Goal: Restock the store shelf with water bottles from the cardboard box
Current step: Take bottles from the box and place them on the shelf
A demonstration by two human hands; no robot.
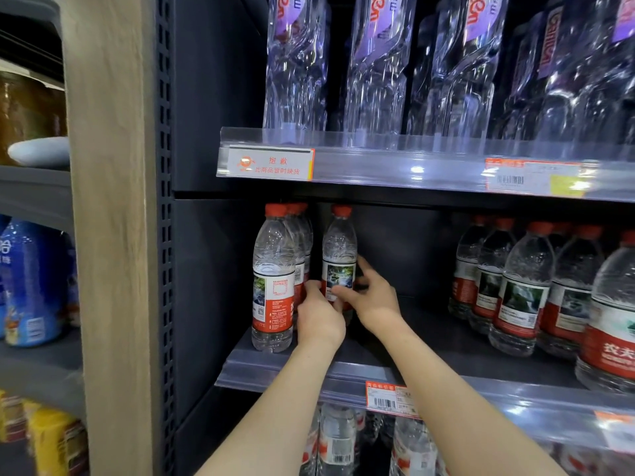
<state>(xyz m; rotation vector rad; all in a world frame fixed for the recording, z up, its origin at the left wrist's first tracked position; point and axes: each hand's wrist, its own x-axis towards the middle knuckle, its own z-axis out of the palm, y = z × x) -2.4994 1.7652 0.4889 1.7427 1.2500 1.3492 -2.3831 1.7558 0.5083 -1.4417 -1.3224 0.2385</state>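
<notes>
gripping a full, heavy-looking, slick red-capped water bottle (339, 255) at its label band, left hand (318, 314) at 7 o'clock, right hand (372, 297) at 4 o'clock, fingers (364, 266) wrapped around it.

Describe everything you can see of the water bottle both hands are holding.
The held water bottle is clear ribbed plastic with a red cap and a red label bearing a waterfall picture. It stands upright, deep on the middle shelf, right of a row of like bottles. The left hand and the right hand clasp its lower half.
</notes>
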